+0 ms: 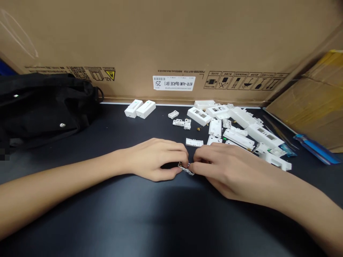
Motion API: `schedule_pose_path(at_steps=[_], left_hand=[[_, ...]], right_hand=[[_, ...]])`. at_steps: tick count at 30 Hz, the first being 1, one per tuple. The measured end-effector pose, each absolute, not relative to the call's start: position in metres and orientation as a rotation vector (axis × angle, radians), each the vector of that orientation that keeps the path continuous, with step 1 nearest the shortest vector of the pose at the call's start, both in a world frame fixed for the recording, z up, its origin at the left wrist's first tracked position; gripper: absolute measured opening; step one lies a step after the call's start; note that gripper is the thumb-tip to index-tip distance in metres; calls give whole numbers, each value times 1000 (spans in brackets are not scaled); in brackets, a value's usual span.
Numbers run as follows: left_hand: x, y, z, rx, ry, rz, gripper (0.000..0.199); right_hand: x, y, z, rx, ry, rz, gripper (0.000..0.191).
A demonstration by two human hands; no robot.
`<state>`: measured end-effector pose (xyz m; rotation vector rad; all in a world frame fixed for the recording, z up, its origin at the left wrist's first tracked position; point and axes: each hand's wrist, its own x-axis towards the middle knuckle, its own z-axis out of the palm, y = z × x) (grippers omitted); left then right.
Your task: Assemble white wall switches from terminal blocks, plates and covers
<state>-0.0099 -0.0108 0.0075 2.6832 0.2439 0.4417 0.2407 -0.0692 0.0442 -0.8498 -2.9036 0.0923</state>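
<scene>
Between both hands, just above or on the black table, is a small white plastic switch part (pixel 187 169) with a bit of brass-coloured metal showing in it. My left hand (pixel 158 159) pinches its left end between thumb and fingers. From the other side, the fingertips of my right hand (pixel 222 167) close on its right end, and they hide part of it. Just beyond the fingers lies a flat white plastic strip (pixel 194 142). Farther off are a few small white frame pieces (pixel 178 122) like the held one.
White housings and covers (pixel 264 135) pile up at the right, beside a blue-handled screwdriver (pixel 317 149). Two closed white switch boxes (pixel 146 109) stand at the back. A black bag (pixel 48 103) lies left. A large cardboard box (pixel 171 43) walls off the back, another box (pixel 311 100) the right.
</scene>
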Motion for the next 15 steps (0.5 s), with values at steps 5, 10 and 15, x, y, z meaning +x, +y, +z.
schedule_pose_path(at_steps=[5,10,15], left_hand=[[-11,-11,7,2693,242,434,12],[-11,-11,8,2697,227,442,12],[-10,-12,8,2815,196,467,14]], right_hand=[[239,-70,46,-888,-2932,94,26],[238,-72,47,-894,-2937,84,25],[238,-72,46,-869,-2934,34,24]])
